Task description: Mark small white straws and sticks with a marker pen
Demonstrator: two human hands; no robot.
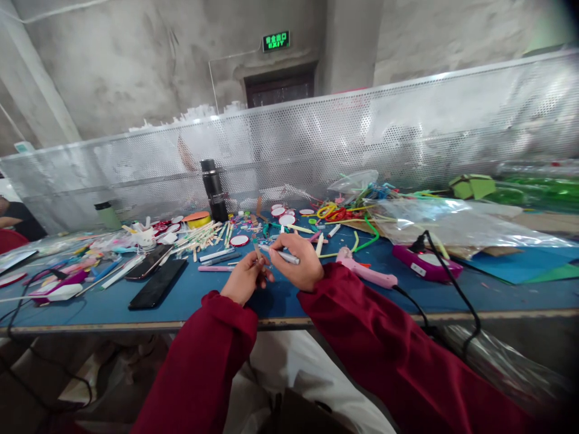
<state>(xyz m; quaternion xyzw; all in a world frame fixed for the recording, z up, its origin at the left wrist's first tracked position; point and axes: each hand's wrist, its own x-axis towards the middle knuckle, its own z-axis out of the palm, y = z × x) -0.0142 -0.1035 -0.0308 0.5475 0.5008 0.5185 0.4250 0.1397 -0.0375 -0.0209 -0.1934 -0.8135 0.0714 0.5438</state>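
My right hand (299,259) is closed around a white-and-grey marker pen (289,258), held like a writing tool with its tip pointing left. Close beside it, my left hand (244,278) pinches a small, thin brownish stick (257,251) upright between thumb and fingers. The pen's tip is at the stick's upper part; whether they touch I cannot tell. Both hands are just above the front of the blue table (271,306). Several markers (217,255) lie left of my hands, and a pink hot glue gun (368,274) lies to the right.
Two dark phones (158,283) lie at the left. A black thermos (214,191) stands behind wooden sticks (203,238). At the right are a purple power strip (425,263) with a black cable and clear plastic (456,223). A perforated metal screen (289,138) runs along the back.
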